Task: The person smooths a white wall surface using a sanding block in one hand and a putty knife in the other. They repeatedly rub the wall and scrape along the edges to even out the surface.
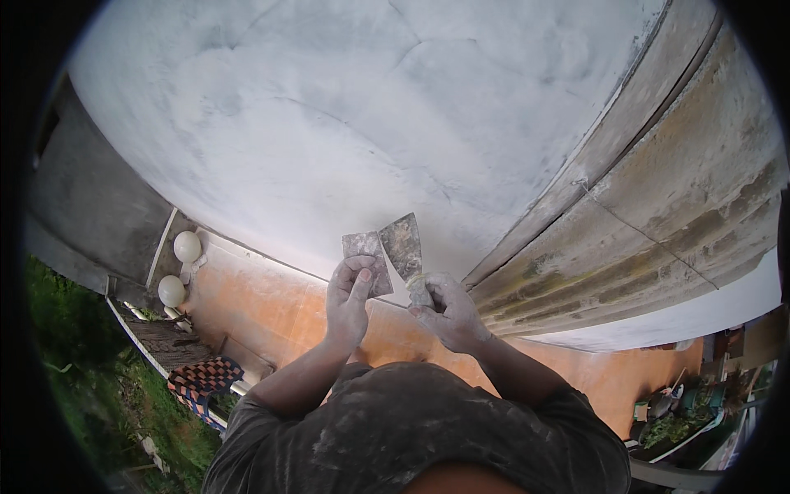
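Before the white wall (pixel 329 140), left hand (pixel 348 303) grasps grey rectangular plate (pixel 376 260), right hand (pixel 453 313) grips flared grey scraper (pixel 403 245) low, apparently freeing its edge.

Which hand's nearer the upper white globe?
Left. The left hand is right of the upper white globe, holding a flat plate; the right hand is farther right, gripping a scraper.
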Tool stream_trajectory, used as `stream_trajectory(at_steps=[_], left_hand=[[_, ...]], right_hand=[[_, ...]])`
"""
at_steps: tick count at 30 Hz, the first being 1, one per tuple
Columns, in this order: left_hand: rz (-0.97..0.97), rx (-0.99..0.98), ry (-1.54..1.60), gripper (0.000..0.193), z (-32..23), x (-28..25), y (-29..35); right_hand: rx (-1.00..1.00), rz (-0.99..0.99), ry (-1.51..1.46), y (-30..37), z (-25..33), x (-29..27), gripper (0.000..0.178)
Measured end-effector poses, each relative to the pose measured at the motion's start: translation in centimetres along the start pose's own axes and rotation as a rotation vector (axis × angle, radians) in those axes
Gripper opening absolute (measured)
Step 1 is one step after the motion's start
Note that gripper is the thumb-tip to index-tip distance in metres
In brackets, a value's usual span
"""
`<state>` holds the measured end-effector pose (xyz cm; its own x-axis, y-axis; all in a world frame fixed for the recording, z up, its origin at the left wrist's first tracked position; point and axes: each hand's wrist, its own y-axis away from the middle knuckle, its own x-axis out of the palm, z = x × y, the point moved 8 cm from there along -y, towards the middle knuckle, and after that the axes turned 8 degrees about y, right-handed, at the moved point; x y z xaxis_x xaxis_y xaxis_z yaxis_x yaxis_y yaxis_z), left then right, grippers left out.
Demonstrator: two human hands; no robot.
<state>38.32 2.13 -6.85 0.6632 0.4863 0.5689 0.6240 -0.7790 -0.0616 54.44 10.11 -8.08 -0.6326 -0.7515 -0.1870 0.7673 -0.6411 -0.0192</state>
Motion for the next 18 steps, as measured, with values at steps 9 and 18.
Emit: stream_trajectory(at_steps=[9,18], left_hand=[[0.069,-0.122,-0.128,0.027,1.2,-4.0,0.5],[0.113,-0.412,-0.355,0.067,3.4,-8.7,0.8]], right_hand=[[-0.07,-0.195,0.187,3.1,-2.7,-6.1,0.032],[0.497,0.463,0.301,4.7,-6.7,-3.9,0.019]])
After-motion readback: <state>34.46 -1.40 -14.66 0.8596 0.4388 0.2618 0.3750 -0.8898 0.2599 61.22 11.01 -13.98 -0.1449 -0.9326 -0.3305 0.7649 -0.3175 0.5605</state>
